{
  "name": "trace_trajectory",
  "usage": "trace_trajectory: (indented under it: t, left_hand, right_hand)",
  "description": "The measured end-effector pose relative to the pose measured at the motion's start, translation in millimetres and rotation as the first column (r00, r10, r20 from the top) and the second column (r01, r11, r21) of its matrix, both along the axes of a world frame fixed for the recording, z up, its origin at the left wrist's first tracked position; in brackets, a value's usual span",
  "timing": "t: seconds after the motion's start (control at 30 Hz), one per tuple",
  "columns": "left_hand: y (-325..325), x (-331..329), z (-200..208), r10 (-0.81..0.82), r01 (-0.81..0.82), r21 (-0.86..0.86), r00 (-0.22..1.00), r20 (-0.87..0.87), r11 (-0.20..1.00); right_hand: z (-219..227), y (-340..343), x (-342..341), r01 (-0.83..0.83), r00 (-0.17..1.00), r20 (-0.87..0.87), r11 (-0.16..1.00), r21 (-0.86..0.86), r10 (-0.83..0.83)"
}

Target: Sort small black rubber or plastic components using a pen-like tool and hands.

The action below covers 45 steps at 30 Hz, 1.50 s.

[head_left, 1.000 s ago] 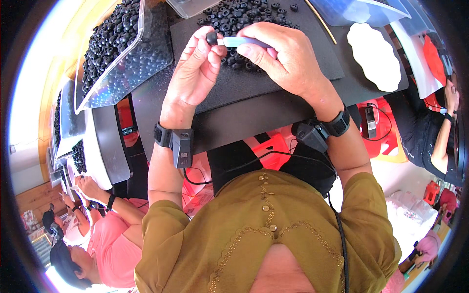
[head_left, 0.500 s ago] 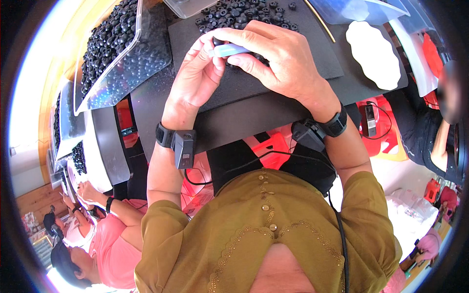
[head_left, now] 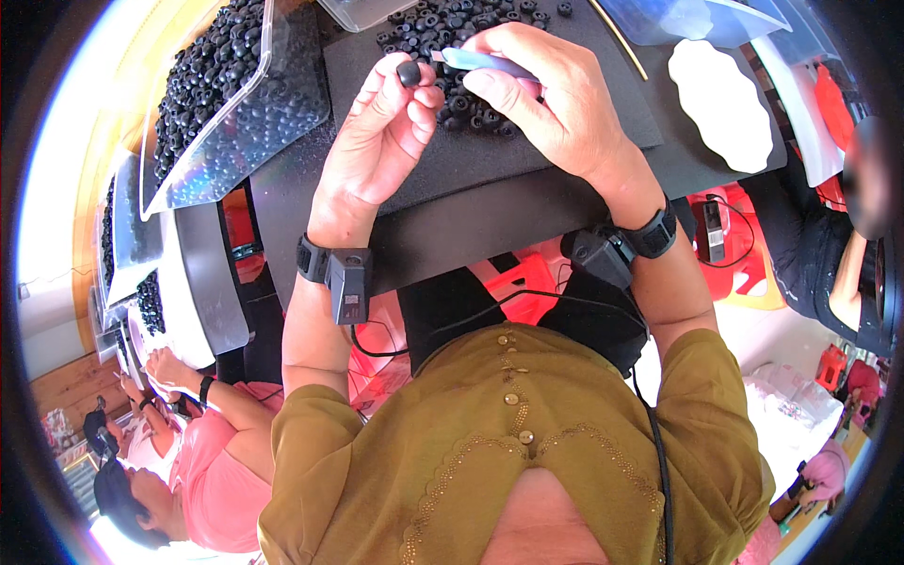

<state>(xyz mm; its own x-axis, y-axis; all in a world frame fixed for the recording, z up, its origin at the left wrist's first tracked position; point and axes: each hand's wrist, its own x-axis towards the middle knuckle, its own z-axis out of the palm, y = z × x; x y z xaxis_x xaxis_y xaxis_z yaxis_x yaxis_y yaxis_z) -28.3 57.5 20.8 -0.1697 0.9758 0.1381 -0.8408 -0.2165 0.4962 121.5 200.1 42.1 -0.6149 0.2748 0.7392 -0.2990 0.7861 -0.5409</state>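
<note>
Between the thumb and fingers of my left hand (head_left: pixel 372 141) is a small black rubber-like part (head_left: pixel 409 73), round and smooth. My right hand (head_left: pixel 570 108) grips a light-blue craft knife (head_left: pixel 480 62) by its handle. The knife's short metal tip points left toward the part, with a small gap between them. Behind and under my hands, a loose pile of small black ring-shaped parts (head_left: pixel 485 118) lies on a dark board (head_left: pixel 603 99). My right palm hides some of the pile.
A clear plastic bin (head_left: pixel 202 188) full of black parts stands at the left. A thin stick (head_left: pixel 621 42) lies on the board's far right, and a white wavy-edged piece (head_left: pixel 720 108) is beyond it. Cables hang from both wrist devices. Other people sit left and right.
My hands have moved apart. The knife has drawn back to the right from the black part, which now shows clearly at my left fingertips, and more of the pile is visible between my hands.
</note>
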Motion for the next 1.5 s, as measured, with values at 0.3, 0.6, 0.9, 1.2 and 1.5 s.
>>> trace_trajectory:
  t: [0.3, 0.6, 0.9, 1.2, 1.5]
  left_hand:
    - [-3, 0, -2, 0.056, -0.056, 0.005, 0.992, -0.110, 0.998]
    - [-4, -1, -3, 0.109, -0.108, 0.016, 0.980, -0.169, 0.994]
    - [-3, -2, -4, 0.131, -0.127, 0.033, 0.967, -0.217, 0.991]
    - [0, 13, 3, 0.004, 0.107, 0.190, 0.861, -0.509, 0.976]
    - [1, 2, -2, 0.074, -0.074, 0.007, 0.977, -0.198, 0.997]
  right_hand:
    - [6, -7, 5, 0.032, 0.984, 0.172, 0.995, 0.094, -0.048]
    - [4, -8, 4, 0.058, 0.986, 0.146, 0.991, 0.123, -0.076]
    - [3, -7, 3, 0.084, 0.988, 0.116, 0.984, 0.160, -0.103]
    - [-10, 6, -7, 0.307, 0.901, 0.320, 0.952, 0.006, -0.293]
    - [-5, 6, -5, -0.134, 0.976, 0.074, 0.826, -0.548, 0.207]
